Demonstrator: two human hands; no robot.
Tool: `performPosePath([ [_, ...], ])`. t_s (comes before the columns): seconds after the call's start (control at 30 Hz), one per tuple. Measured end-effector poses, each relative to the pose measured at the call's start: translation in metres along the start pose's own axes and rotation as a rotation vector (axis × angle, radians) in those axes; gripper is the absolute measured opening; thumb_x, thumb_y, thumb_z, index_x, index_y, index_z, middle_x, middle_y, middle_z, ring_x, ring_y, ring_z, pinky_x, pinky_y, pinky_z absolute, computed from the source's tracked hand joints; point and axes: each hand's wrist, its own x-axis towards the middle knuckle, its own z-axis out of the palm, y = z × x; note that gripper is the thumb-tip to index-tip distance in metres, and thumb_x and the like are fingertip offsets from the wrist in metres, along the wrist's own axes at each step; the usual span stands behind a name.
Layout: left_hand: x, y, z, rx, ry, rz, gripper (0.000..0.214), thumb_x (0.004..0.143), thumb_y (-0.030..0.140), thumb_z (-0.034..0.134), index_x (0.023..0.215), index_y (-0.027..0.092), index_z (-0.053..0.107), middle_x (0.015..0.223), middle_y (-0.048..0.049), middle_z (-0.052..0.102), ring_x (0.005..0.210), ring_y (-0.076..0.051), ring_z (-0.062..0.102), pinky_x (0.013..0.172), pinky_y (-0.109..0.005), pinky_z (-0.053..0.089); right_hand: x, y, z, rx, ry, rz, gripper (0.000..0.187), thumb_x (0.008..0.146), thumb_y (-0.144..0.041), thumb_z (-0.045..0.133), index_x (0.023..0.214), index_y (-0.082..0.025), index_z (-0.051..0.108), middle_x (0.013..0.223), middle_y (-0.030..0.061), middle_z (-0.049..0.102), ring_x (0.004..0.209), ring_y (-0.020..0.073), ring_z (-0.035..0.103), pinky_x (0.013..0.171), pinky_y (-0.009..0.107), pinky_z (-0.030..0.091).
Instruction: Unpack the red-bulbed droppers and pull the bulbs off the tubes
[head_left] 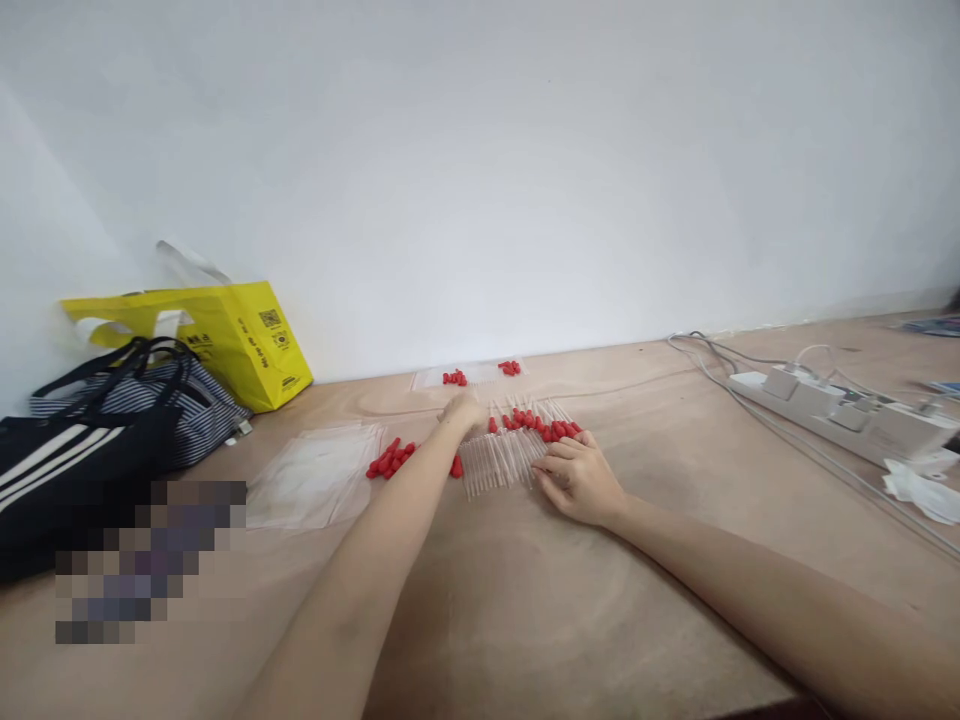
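Between my hands lies a row of thin clear tubes (491,468), with several red rubber bulbs (529,420) along its far side; together they look like droppers. My left hand (463,412) is at the far left end of the row, its fingers curled in and mostly hidden. What it holds, if anything, does not show. At the right end, my right hand (577,480) rests on the wood with bent fingers against the tube ends and close to the bulbs. I cannot make out what is between those fingers. A loose pile of red bulbs (390,458) lies left of my left forearm.
Flat clear plastic bags (319,470) are stacked at left. Against the wall lies another clear bag (431,380) with red bulbs (510,368) on it. A yellow bag (255,340) and a black bag (82,470) stand far left. A power strip (847,410) with cables is at right.
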Motion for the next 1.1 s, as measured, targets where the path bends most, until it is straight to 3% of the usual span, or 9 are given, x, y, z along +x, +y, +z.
performPosePath([
  [0.1, -0.026, -0.011, -0.022, 0.034, 0.104, 0.027, 0.029, 0.077, 0.027, 0.053, 0.103, 0.013, 0.049, 0.093, -0.01, 0.059, 0.093, -0.025, 0.055, 0.077, -0.037, 0.042, -0.002, 0.002, 0.001, -0.004, 0.019, 0.0, 0.014, 0.076, -0.02, 0.049, 0.071, -0.019, 0.063, 0.063, 0.0005, 0.057, 0.063, 0.0118, 0.045, 0.067, 0.03, 0.024],
  [0.2, -0.065, -0.035, -0.036, 0.026, 0.143, 0.155, 0.029, 0.08, 0.026, 0.047, 0.108, 0.02, 0.043, 0.084, -0.0021, 0.061, 0.086, -0.018, 0.057, 0.077, -0.03, 0.042, -0.003, 0.003, 0.003, 0.012, 0.061, -0.007, 0.013, 0.075, -0.02, 0.05, 0.073, -0.019, 0.063, 0.064, 0.0006, 0.058, 0.065, 0.0124, 0.045, 0.067, 0.029, 0.026],
  [0.3, -0.101, -0.065, -0.036, 0.001, 0.186, 0.415, 0.023, 0.079, 0.024, 0.045, 0.102, 0.019, 0.044, 0.08, -0.0006, 0.061, 0.08, -0.016, 0.058, 0.074, -0.029, 0.044, -0.001, 0.001, 0.006, 0.031, 0.138, -0.034, 0.013, 0.076, -0.02, 0.05, 0.08, -0.019, 0.062, 0.071, 0.0023, 0.058, 0.07, 0.0138, 0.046, 0.067, 0.029, 0.028],
  [0.4, -0.121, -0.087, -0.026, 0.047, 0.262, 0.601, 0.017, 0.08, 0.025, 0.043, 0.096, 0.019, 0.048, 0.084, -0.0036, 0.061, 0.081, -0.017, 0.058, 0.073, -0.031, 0.046, 0.007, -0.007, 0.01, 0.021, 0.199, -0.07, 0.019, 0.077, -0.023, 0.05, 0.092, -0.018, 0.06, 0.082, 0.0055, 0.058, 0.076, 0.0161, 0.047, 0.069, 0.031, 0.031],
  [0.57, -0.126, -0.085, -0.01, 0.085, 0.404, 0.838, 0.011, 0.083, 0.022, 0.041, 0.088, 0.018, 0.05, 0.082, -0.0038, 0.062, 0.082, -0.017, 0.057, 0.076, -0.032, 0.046, 0.021, -0.021, 0.022, -0.017, 0.117, -0.172, 0.031, 0.078, -0.031, 0.052, 0.105, -0.018, 0.055, 0.098, 0.0079, 0.058, 0.09, 0.0195, 0.046, 0.08, 0.036, 0.029],
  [0.67, -0.126, -0.076, -0.005, 0.065, 0.449, 0.911, 0.013, 0.084, 0.021, 0.039, 0.084, 0.019, 0.052, 0.077, -0.0021, 0.061, 0.078, -0.015, 0.057, 0.082, -0.032, 0.045, 0.024, -0.023, 0.03, -0.007, 0.078, -0.214, 0.023, 0.079, -0.03, 0.052, 0.101, -0.023, 0.057, 0.088, 0.0038, 0.062, 0.092, 0.0184, 0.047, 0.086, 0.039, 0.022],
  [0.83, -0.126, -0.071, 0.001, 0.08, 0.457, 0.932, 0.017, 0.084, 0.022, 0.042, 0.094, 0.017, 0.055, 0.085, -0.0045, 0.064, 0.081, -0.014, 0.058, 0.088, -0.035, 0.041, 0.022, -0.021, 0.032, 0.005, 0.107, -0.253, 0.016, 0.083, -0.021, 0.046, 0.084, -0.023, 0.062, 0.065, -0.0014, 0.061, 0.079, 0.0136, 0.05, 0.089, 0.04, 0.018],
  [0.97, -0.125, -0.07, 0.002, 0.168, 0.468, 0.926, 0.019, 0.083, 0.024, 0.045, 0.093, 0.019, 0.06, 0.1, -0.0054, 0.063, 0.096, -0.019, 0.055, 0.094, -0.045, 0.031, 0.02, -0.023, 0.027, -0.007, 0.14, -0.291, 0.016, 0.083, -0.02, 0.046, 0.081, -0.021, 0.061, 0.062, -0.0025, 0.061, 0.077, 0.0124, 0.05, 0.09, 0.039, 0.016],
  [1.1, -0.127, -0.068, -0.002, 0.211, 0.449, 0.94, 0.018, 0.083, 0.022, 0.046, 0.087, 0.021, 0.063, 0.102, -0.0026, 0.064, 0.104, -0.02, 0.052, 0.099, -0.05, 0.021, 0.019, -0.023, 0.025, -0.003, 0.118, -0.319, 0.017, 0.084, -0.021, 0.044, 0.083, -0.022, 0.061, 0.06, -0.0026, 0.06, 0.079, 0.0127, 0.051, 0.092, 0.04, 0.015],
])
